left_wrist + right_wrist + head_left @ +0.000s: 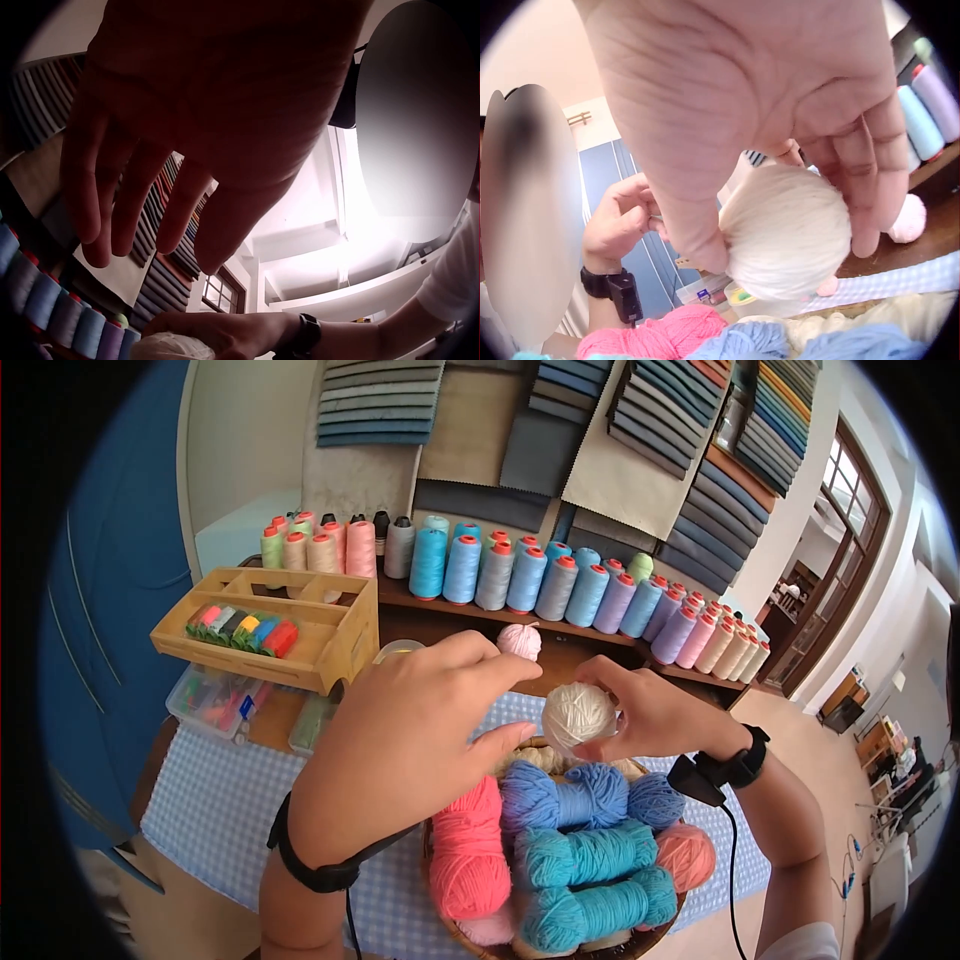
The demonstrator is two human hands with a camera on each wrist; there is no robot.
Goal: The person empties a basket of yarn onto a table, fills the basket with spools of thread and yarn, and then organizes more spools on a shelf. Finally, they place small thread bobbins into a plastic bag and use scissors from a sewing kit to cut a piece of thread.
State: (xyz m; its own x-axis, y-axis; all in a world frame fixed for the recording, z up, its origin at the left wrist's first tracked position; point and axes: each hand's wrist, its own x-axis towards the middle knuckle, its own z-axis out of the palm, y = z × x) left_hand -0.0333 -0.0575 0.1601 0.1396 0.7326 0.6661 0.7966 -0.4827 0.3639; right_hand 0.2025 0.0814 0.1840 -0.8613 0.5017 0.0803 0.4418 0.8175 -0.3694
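Note:
My right hand (665, 710) grips a cream ball of yarn (579, 717) between thumb and fingers, above the far side of a wicker basket (662, 933). In the right wrist view the ball (787, 232) sits against the thumb and fingertips. My left hand (405, 735) hovers over the basket's left side with nothing in it, its fingers loosely extended in the left wrist view. The basket holds a hot pink skein (470, 850), blue yarn (565, 797), teal skeins (590, 855) and a salmon ball (686, 857). Beyond the hands sits a pale pink yarn ball (519, 642).
A wooden organizer (350, 630) with bundles of coloured thread (240, 630) stands at the left, above a clear plastic box (205, 700). Thread cones (462, 570) line a shelf at the back. A blue checked cloth (215, 800) lies under the basket.

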